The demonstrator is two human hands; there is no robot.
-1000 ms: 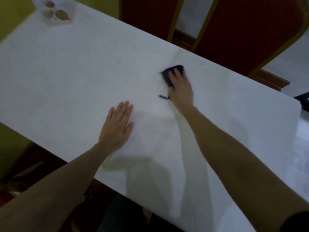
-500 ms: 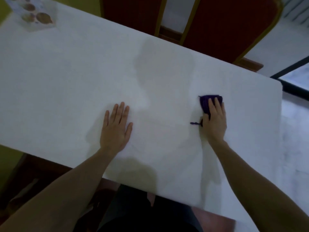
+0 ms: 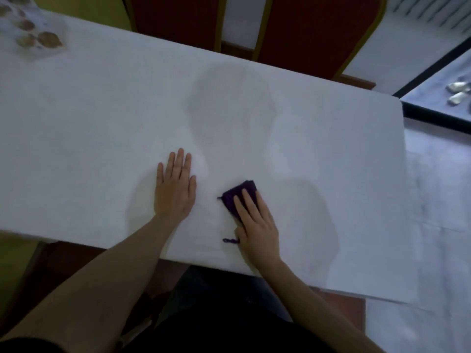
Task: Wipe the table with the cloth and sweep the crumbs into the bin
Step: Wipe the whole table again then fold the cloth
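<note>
A white table [image 3: 102,118] fills the view. My right hand [image 3: 254,222] presses a folded dark purple cloth [image 3: 235,196] flat on the table near its front edge, fingers straight over it. A loose purple thread [image 3: 230,241] sticks out beside my palm. My left hand [image 3: 175,187] lies flat on the table, fingers together, a short way left of the cloth. I see no crumbs on the surface by my hands.
A sheet with brown pieces [image 3: 33,36] lies at the table's far left corner. Two red chairs [image 3: 313,31] stand behind the far edge. A black-framed bin [image 3: 438,98] with silvery scraps sits past the table's right end.
My right hand has slid the cloth from the far middle out to the right, then back left and nearer to me. My left hand has stayed flat in place.
</note>
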